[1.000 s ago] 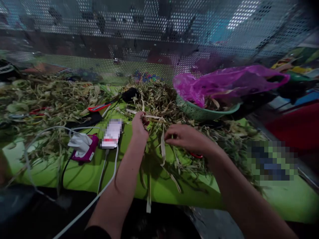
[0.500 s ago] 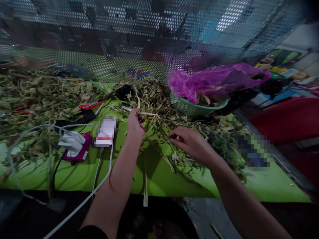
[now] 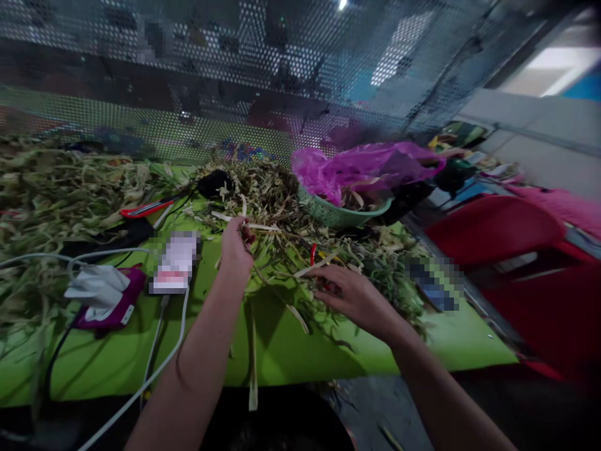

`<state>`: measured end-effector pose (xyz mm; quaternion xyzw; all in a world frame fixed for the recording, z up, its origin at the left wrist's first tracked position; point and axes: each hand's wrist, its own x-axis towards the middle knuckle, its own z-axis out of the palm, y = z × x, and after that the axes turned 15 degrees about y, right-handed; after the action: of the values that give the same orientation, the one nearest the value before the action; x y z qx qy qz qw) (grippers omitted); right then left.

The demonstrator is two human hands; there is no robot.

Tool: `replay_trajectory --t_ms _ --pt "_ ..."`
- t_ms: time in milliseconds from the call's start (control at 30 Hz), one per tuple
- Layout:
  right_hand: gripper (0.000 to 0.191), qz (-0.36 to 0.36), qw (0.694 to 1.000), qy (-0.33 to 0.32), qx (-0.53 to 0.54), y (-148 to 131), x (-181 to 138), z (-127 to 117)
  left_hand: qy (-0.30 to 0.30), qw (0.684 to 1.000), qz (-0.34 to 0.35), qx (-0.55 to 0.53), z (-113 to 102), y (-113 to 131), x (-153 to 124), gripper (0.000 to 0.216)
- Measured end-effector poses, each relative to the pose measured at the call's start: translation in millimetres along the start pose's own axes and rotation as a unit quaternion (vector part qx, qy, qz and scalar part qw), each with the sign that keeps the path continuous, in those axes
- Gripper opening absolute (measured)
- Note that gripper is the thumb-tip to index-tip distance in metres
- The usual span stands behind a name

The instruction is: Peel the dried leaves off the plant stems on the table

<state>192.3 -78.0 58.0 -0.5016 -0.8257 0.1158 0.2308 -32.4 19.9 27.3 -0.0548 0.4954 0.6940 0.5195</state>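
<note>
My left hand is closed round a thin bunch of dried plant strips; pale ends stick out beyond the fingers and one long strip hangs over the table's front edge. To its right, my right hand has its fingers curled together at a pale dried strip, which it seems to pinch; the fingertips are partly hidden. Behind that hand, a tool with red and yellow handles lies among loose stems. Dried plant matter is heaped behind both hands.
A green basket under a purple plastic bag stands at the back. On the left of the green table are a phone, a magenta power strip with white chargers, and an orange-red cutter. Red chairs stand right.
The view has turned to the right, so things appear further left. My right hand has shifted slightly relative to the stems, and a pale strip now shows at its fingers. My left hand keeps its bunch.
</note>
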Motion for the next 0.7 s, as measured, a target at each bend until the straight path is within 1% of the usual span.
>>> replay_trajectory --t_ms 67,133,233,300,333,367,433,500,600,700 --pt "0.034 -0.003 1.000 0.025 0.018 3 4 -6 -0.001 1.000 0.004 0.000 0 -1 0 0.007" --pt "0.031 0.000 0.999 0.050 0.005 15 9 -11 -0.002 1.000 0.005 0.005 0 -2 0 0.008" --pt "0.030 0.021 0.993 0.098 -0.067 47 19 -12 -0.008 1.000 0.006 0.011 -1 -4 0 0.010" --pt "0.032 0.041 0.984 0.121 -0.126 69 23 -10 -0.004 1.000 -0.003 0.012 -1 -5 0 0.010" --pt "0.035 0.052 0.981 0.114 -0.147 78 23 -8 -0.002 1.000 -0.006 0.011 -1 -5 0 0.010" --pt "0.036 0.060 0.983 0.093 -0.149 84 23 -7 0.000 1.000 -0.007 0.011 -1 -6 0 0.009" --pt "0.036 0.051 0.991 0.046 -0.119 88 19 -5 0.004 1.000 -0.008 0.012 -1 -6 0 0.009" --pt "0.033 0.039 0.996 0.024 -0.082 84 14 -8 0.006 1.000 -0.008 0.014 0 -6 -1 0.008" --pt "0.028 0.033 0.998 0.015 -0.043 75 11 -17 -0.005 1.000 -0.007 0.018 1 -7 -3 0.008" --pt "0.025 0.050 0.997 0.045 -0.044 74 20 -24 -0.009 1.000 -0.007 0.024 1 -7 -4 0.009"
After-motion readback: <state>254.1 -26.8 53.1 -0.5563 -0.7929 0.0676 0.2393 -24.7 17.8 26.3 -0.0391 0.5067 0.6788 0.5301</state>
